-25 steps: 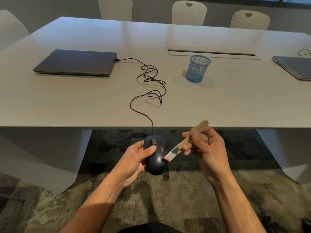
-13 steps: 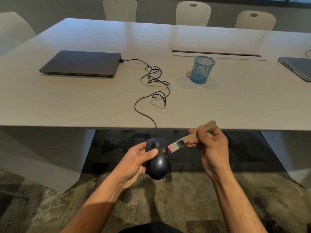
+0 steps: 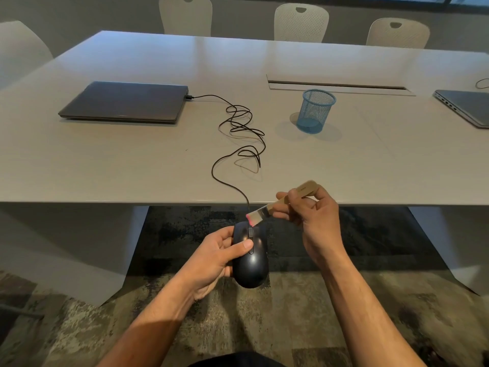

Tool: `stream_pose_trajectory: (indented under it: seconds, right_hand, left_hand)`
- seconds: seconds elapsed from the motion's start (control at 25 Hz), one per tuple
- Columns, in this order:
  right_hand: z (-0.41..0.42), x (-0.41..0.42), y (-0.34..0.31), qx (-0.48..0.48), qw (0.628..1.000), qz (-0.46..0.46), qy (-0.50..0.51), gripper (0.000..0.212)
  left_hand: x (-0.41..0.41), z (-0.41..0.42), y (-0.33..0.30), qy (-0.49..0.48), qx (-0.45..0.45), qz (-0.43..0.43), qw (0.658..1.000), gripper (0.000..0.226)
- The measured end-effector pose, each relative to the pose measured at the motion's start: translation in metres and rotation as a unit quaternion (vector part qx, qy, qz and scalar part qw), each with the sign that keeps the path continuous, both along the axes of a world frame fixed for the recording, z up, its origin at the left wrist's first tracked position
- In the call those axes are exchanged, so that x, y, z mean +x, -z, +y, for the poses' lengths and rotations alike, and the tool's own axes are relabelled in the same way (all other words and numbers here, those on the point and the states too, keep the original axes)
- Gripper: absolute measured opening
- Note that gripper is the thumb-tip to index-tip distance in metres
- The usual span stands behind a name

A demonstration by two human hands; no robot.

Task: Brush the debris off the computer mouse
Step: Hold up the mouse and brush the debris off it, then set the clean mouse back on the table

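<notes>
Glossy black plastic mouse (image 3: 251, 258); wooden-handled brush (image 3: 283, 202) (metal ferrule); blue wire-mesh cup (image 3: 316, 111); smooth, faintly sheened table (image 3: 132, 160).

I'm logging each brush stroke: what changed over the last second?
The wooden-handled brush with pink bristles, in the right hand, swept from the dark computer mouse's right flank forward to its front end by the cable. The left hand keeps gripping the mouse; nothing on the table moved.

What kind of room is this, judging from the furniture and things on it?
Probably an office meeting room: a long pale grey conference table with a cable slot, white perforated chairs along its far side, and a closed dark grey laptop on top.
</notes>
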State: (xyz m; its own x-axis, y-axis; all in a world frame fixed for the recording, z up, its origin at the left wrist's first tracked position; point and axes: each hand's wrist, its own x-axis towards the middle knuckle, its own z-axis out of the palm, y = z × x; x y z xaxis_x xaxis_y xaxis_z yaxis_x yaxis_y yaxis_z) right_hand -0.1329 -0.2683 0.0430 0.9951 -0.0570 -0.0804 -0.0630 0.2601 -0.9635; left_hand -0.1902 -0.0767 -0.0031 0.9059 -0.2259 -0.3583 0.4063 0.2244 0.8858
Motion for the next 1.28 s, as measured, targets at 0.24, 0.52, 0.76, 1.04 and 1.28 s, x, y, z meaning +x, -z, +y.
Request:
stream_pose_trajectory:
  seconds: [0.24, 0.52, 0.76, 1.04, 1.28]
  right_hand:
    - [-0.017, 0.002, -0.003, 0.071, 0.992, 0.015, 0.103, 0.004]
    - [-0.031, -0.001, -0.007, 0.107, 0.985, 0.032, 0.129, 0.009]
    - [-0.039, 0.003, -0.007, 0.113, 0.983, 0.053, 0.134, 0.009]
    - [-0.046, 0.014, -0.007, 0.12, 0.979, 0.081, 0.145, 0.016]
    - [-0.048, 0.025, -0.011, 0.127, 0.978, 0.082, 0.144, 0.019]
  left_hand:
    - [0.008, 0.001, -0.007, -0.006, 0.026, -0.013, 1.0, 0.048]
    - [0.047, 0.005, -0.026, -0.031, 0.037, -0.032, 0.998, 0.05]
    - [0.098, 0.006, -0.037, -0.062, 0.042, -0.039, 0.996, 0.039]
    - [0.159, 0.002, -0.047, -0.081, 0.062, -0.024, 0.995, 0.034]
    - [0.197, -0.006, -0.051, -0.08, 0.116, -0.034, 0.989, 0.031]
